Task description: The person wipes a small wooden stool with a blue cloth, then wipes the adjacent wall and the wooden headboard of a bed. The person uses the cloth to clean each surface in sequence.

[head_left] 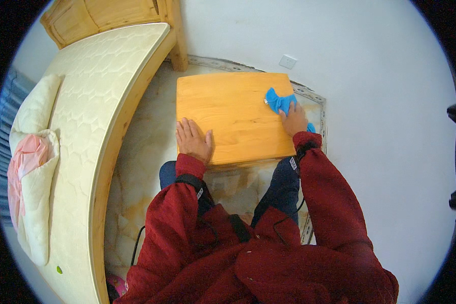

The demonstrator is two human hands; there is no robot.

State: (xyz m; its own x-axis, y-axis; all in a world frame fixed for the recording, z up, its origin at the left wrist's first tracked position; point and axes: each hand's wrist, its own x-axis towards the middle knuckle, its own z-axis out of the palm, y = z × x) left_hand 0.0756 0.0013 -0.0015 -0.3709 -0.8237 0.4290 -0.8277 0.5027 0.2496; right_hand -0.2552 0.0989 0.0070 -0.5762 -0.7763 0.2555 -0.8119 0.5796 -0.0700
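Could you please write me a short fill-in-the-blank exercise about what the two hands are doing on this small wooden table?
1. The right hand presses a ____ cloth onto the wooden table.
2. The left hand lies ____ on the tabletop, holding nothing.
3. The bed with the mattress stands on the person's ____ side.
4. Both forearms are covered by dark ____ sleeves.

Missing words: blue; flat; left; red
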